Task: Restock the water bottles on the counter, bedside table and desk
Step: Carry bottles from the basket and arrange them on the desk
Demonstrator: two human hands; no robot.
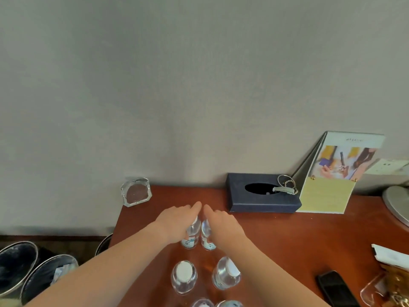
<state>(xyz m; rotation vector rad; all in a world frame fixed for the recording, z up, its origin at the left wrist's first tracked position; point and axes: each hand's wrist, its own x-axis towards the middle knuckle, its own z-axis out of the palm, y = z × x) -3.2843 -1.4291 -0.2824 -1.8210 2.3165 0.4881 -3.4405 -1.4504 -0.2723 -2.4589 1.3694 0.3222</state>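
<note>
Water bottles stand in two neat rows on the brown counter (287, 240), near its left end. The left hand (177, 224) wraps around the far left bottle (192, 234) and the right hand (223, 229) wraps around the far right bottle (207, 237), side by side. It looks like the hands hold them upright so they sit straight, lined up with the two nearer bottles (184, 276).

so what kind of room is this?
Probably a hotel guest room. Small identical water bottles stand in pairs on a wooden desk, with a tissue box and a propped brochure against the wall.
</note>
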